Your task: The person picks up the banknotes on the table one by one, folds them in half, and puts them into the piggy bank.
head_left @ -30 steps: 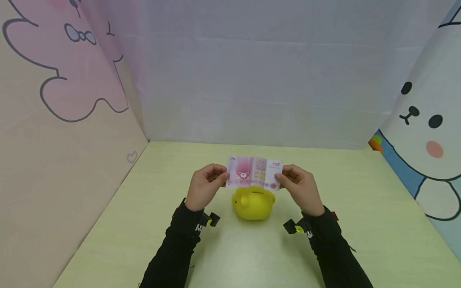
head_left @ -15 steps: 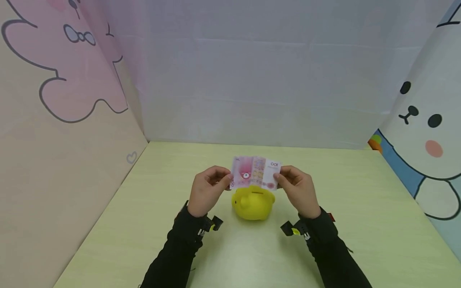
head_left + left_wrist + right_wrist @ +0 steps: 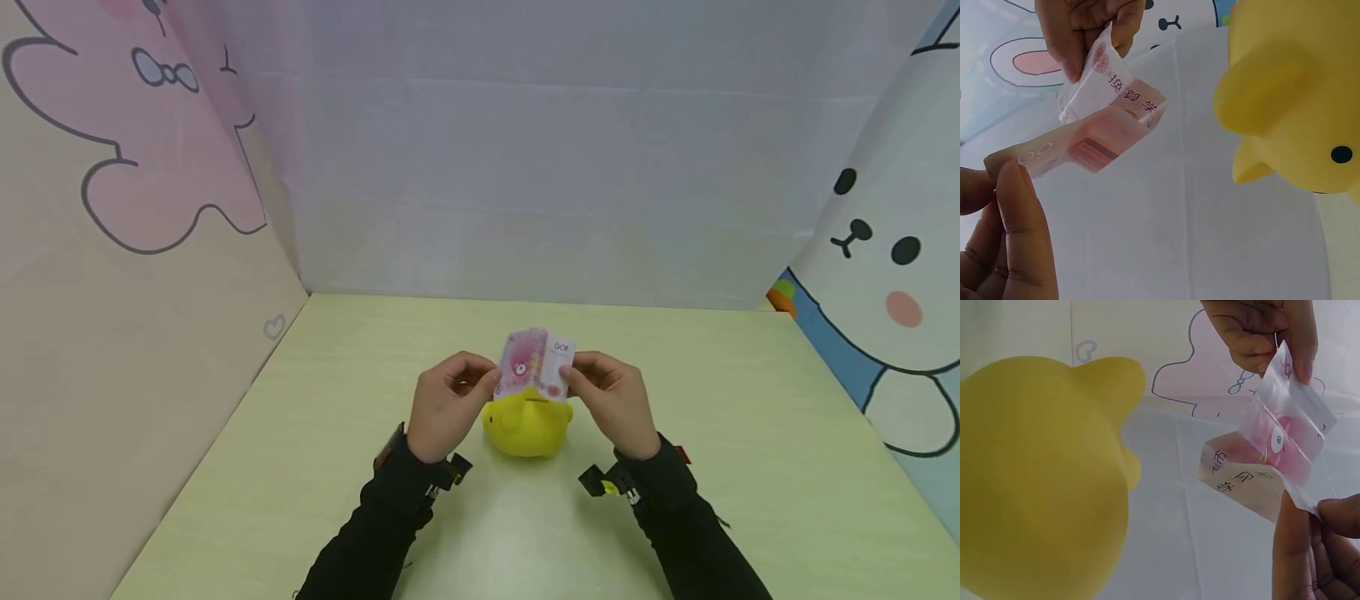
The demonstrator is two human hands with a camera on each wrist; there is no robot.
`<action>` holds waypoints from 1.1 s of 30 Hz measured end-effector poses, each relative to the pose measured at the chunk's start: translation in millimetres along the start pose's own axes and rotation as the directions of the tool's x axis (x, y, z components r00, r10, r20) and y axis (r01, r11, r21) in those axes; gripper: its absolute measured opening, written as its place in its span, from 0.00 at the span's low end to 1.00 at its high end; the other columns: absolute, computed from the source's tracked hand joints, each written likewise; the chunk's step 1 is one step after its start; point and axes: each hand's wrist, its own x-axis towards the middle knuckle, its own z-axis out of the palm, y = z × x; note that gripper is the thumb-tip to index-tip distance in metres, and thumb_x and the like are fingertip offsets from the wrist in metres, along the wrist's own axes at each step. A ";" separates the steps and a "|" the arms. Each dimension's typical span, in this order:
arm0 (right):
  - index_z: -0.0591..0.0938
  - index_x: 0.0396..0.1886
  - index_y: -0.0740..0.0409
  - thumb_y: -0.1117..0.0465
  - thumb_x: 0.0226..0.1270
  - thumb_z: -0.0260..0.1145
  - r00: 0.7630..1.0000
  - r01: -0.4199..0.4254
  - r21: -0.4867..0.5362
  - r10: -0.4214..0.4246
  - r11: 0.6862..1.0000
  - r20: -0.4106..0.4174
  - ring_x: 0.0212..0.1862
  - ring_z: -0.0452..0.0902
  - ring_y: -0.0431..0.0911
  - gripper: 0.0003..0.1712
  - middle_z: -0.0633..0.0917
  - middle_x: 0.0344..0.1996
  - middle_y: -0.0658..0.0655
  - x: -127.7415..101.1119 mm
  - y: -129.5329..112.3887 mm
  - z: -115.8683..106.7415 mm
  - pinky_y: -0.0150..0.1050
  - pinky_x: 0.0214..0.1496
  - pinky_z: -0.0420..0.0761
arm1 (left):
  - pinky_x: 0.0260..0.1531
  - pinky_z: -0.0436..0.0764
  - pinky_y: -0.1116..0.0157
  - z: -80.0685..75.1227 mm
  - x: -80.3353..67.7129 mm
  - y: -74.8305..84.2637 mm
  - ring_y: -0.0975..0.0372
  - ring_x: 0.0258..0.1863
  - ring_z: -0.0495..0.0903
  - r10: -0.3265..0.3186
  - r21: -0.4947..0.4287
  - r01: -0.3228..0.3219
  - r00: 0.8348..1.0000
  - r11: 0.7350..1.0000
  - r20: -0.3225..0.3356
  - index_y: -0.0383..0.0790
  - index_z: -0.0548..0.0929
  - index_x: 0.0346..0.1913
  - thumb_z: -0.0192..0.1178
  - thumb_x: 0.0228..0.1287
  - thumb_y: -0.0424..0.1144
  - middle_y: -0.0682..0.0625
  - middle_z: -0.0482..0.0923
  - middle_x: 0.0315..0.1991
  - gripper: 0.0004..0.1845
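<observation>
A pink banknote (image 3: pixel 536 363) is held upright just above a yellow piggy bank (image 3: pixel 527 426) on the pale green table (image 3: pixel 750 467). My left hand (image 3: pixel 450 400) pinches the note's left end and my right hand (image 3: pixel 609 398) pinches its right end. The note is bent into a fold in the middle, seen as the creased note (image 3: pixel 1094 128) in the left wrist view and the folded note (image 3: pixel 1269 465) in the right wrist view. The piggy bank (image 3: pixel 1297 94) fills the right side of the left wrist view, and the piggy bank (image 3: pixel 1041 475) fills the left of the right wrist view. Its slot (image 3: pixel 534 400) faces up.
Cartoon-printed panels wall in the table: a pink one (image 3: pixel 127 167) on the left, a plain white one (image 3: pixel 540 150) at the back, a bear one (image 3: pixel 885 250) on the right. Black sleeves with wrist cameras (image 3: pixel 442 471) cover both forearms.
Both hands have moved toward each other, so the flat note has buckled into a fold in its middle. The piggy bank has not moved.
</observation>
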 end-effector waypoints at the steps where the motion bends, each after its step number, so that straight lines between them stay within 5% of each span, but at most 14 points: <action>1: 0.83 0.45 0.73 0.69 0.69 0.63 1.000 0.002 0.003 -0.002 1.000 0.003 0.30 0.82 0.37 0.11 0.85 0.37 0.72 -0.1 0.0 0.7 0.30 0.38 0.84 | 0.33 0.84 0.68 1.0 -0.5 0.1 0.63 0.28 0.81 0.019 0.019 -0.019 1.000 1.000 -0.002 0.34 0.85 0.38 0.64 0.64 0.32 0.42 0.84 0.32 0.03; 10: 0.83 0.47 0.72 0.68 0.68 0.64 1.000 0.011 -0.001 -0.011 1.000 0.024 0.31 0.82 0.36 0.12 0.86 0.38 0.72 -1.7 0.6 5.9 0.29 0.40 0.84 | 0.34 0.83 0.68 10.4 -3.4 -4.3 0.59 0.31 0.83 0.159 0.101 -0.160 0.987 0.982 0.014 0.36 0.85 0.38 0.66 0.62 0.31 0.45 0.85 0.34 0.03; 29: 0.83 0.48 0.74 0.69 0.67 0.65 0.998 -0.003 0.069 -0.002 0.998 0.064 0.31 0.85 0.36 0.13 0.85 0.40 0.74 -6.5 -0.6 16.6 0.32 0.38 0.85 | 0.33 0.84 0.69 25.1 -9.2 -5.2 0.60 0.29 0.83 0.303 0.194 -0.303 0.952 0.933 0.032 0.34 0.84 0.37 0.68 0.59 0.29 0.45 0.84 0.32 0.04; 33: 0.83 0.47 0.74 0.70 0.67 0.64 0.997 0.001 0.090 -0.008 0.996 0.071 0.31 0.86 0.36 0.12 0.88 0.37 0.63 -7.2 -0.3 18.3 0.34 0.38 0.86 | 0.32 0.84 0.71 28.2 -11.2 -4.9 0.61 0.28 0.82 0.333 0.270 -0.329 0.942 0.905 0.035 0.34 0.84 0.36 0.69 0.58 0.29 0.46 0.82 0.31 0.04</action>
